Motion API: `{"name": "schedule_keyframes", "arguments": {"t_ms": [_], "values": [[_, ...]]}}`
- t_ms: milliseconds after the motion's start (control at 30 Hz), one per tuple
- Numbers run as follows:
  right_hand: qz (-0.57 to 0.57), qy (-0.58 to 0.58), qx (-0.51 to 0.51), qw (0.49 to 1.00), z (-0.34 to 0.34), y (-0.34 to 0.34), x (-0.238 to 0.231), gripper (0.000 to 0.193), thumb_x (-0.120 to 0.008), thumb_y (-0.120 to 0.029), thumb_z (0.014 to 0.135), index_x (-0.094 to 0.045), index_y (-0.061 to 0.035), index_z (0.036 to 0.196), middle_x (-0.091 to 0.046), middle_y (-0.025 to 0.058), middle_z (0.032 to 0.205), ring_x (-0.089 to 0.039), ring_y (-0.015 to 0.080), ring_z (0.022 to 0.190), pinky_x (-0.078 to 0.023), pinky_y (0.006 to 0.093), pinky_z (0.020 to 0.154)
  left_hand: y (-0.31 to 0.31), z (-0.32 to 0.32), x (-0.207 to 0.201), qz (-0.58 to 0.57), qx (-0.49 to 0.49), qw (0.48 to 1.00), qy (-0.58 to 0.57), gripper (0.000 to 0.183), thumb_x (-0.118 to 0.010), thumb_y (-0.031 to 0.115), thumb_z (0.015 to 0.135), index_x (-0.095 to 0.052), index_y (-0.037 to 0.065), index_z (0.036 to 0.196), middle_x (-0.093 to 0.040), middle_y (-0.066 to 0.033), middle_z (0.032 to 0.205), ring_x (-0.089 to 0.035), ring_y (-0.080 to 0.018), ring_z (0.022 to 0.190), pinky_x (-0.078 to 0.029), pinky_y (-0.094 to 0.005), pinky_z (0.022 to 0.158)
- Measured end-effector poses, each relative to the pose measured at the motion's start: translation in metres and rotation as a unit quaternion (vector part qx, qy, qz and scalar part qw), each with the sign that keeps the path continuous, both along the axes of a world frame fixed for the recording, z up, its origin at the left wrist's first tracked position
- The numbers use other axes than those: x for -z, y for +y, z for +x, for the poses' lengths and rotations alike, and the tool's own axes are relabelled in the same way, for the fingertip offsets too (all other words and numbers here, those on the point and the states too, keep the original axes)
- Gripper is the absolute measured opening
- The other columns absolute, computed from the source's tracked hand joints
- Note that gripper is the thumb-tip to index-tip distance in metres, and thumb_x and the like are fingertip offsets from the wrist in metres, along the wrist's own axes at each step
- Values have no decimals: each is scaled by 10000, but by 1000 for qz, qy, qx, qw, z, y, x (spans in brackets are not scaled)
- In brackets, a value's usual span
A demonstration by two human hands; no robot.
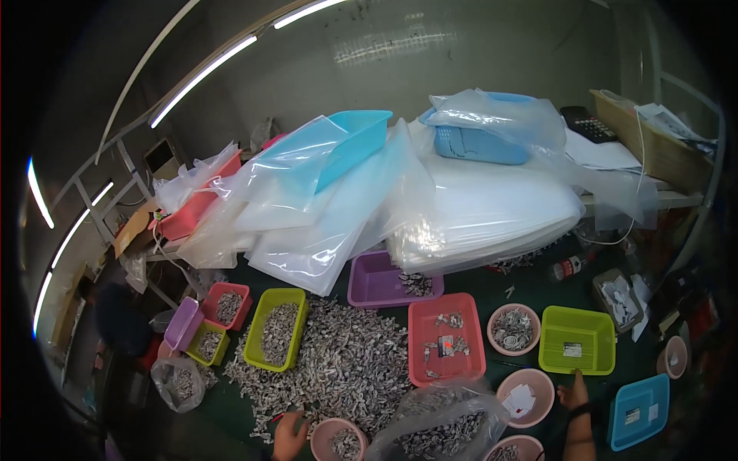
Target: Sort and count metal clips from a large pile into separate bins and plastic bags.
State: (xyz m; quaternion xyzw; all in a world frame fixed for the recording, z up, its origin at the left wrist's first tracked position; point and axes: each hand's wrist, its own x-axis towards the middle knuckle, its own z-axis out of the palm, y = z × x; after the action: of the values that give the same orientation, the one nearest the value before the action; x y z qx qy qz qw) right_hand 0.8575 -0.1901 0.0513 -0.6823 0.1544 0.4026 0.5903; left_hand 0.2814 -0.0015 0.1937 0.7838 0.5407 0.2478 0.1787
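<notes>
A heap of small grey metal-looking pieces (346, 346) covers the middle of the dark green table. My left hand (288, 438) is at its near edge, fingers curled, beside a pink bowl (321, 446) of the same pieces. A bit of red shows at its fingertips; what it holds is too small to make out. On the right, my right hand (573, 396), a dark band at its wrist, reaches to the near rim of a green basket (596, 338). One finger stretches up to that rim, apart from the thumb. A small label lies inside the basket.
A red basket (415, 346), a clear bag of pieces (488, 411) and a bowl with white slips (542, 407) stand between my hands. A blue basket (661, 392) is far right. Stacked plastic bags (500, 192) overhang a purple basket (357, 284). A person (119, 319) is at left.
</notes>
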Motion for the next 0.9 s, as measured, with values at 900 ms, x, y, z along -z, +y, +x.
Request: {"name": "schedule_keyframes", "arguments": {"t_ms": [900], "values": [[155, 18, -687, 710, -377, -61, -201, 269, -411, -245, 812, -527, -5, 852, -566, 52, 685, -534, 116, 592, -428, 236, 461, -221, -51, 11, -384, -186, 664, -615, 338, -472, 21, 654, -431, -30, 986, -484, -91, 969, -454, -197, 916, -363, -297, 792]]}}
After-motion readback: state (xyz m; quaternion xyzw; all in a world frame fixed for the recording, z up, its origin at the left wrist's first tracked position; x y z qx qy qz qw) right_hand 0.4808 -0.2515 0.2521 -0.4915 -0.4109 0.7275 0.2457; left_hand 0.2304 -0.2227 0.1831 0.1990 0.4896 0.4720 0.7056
